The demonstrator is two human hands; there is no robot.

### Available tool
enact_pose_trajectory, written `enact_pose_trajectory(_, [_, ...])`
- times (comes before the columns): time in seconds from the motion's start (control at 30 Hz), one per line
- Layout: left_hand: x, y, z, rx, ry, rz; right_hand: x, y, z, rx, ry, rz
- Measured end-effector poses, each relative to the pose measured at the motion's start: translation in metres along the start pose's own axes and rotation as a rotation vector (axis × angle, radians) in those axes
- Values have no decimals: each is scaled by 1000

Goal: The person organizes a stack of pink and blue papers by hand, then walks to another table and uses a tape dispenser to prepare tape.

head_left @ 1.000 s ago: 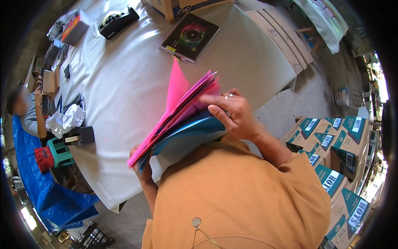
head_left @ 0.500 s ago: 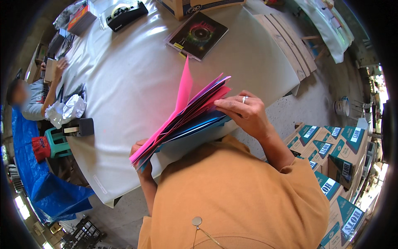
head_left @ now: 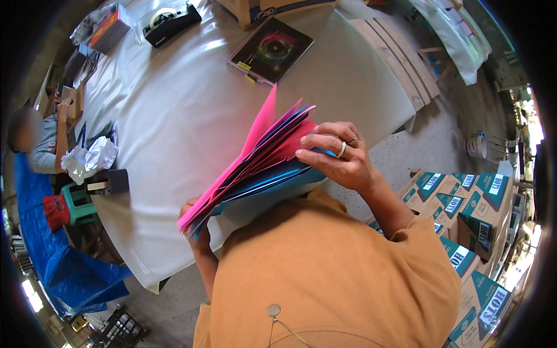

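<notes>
A fanned stack of coloured sheets (head_left: 258, 142), pink, purple, dark and blue, is held up in front of my chest above the table's near edge. My left hand (head_left: 201, 236) is closed round its lower left end, with some fingers hidden behind the sheets. At the upper right end, my right hand (head_left: 342, 155), with rings on its fingers, curls its fingers over the edges of a pink sheet and blue ones. One pink sheet stands apart from the others on the far side. Beyond the stack, a dark-covered booklet (head_left: 272, 49) with yellow tabs lies on the table.
The pale covered table (head_left: 156, 122) bears a tape dispenser (head_left: 172, 24), crumpled white paper (head_left: 93, 158), a second dispenser (head_left: 107, 182) and a cardboard box (head_left: 255, 11). Wooden slats (head_left: 394, 61) lie far right. Cartons (head_left: 464, 232) are stacked at right. Another person (head_left: 43, 145) works at left.
My right hand has shifted its grip, its fingers now curling further over the sheet edges. The stack has moved slightly left. The other person's hands have come closer together at a brown box.
</notes>
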State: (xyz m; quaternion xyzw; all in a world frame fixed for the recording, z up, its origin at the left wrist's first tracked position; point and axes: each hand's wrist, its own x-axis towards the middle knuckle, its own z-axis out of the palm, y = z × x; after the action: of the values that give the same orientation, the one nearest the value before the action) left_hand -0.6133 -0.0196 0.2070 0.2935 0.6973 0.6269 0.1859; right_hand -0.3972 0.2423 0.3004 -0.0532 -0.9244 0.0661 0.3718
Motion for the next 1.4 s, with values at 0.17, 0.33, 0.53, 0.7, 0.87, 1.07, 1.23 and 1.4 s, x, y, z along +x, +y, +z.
enact_pose_trajectory(0.17, [0,4,1,-34,-10,5,-3,0,2,51,1,19])
enact_pose_trajectory(0.33, [1,-6,-6,5,-32,44,-5,6,2,282,-108,181])
enact_pose_trajectory(0.53, [-3,-20,-8,-118,15,-119,-9,35,2,477,-34,544])
enact_pose_trajectory(0.7, [-5,-16,-16,101,58,-181,-48,55,21,1134,-51,901])
enact_pose_trajectory(0.87, [-9,-14,-9,8,53,-197,-65,13,50,1083,161,675])
enact_pose_trajectory(1.07, [-10,14,3,-373,-377,-123,-59,22,76,1077,123,670])
enact_pose_trajectory(1.23, [-8,15,-6,-339,-369,-191,-33,35,54,1244,-144,682])
enact_pose_trajectory(1.4, [-11,17,-1,-45,-192,-87,-57,32,71,1277,-196,669])
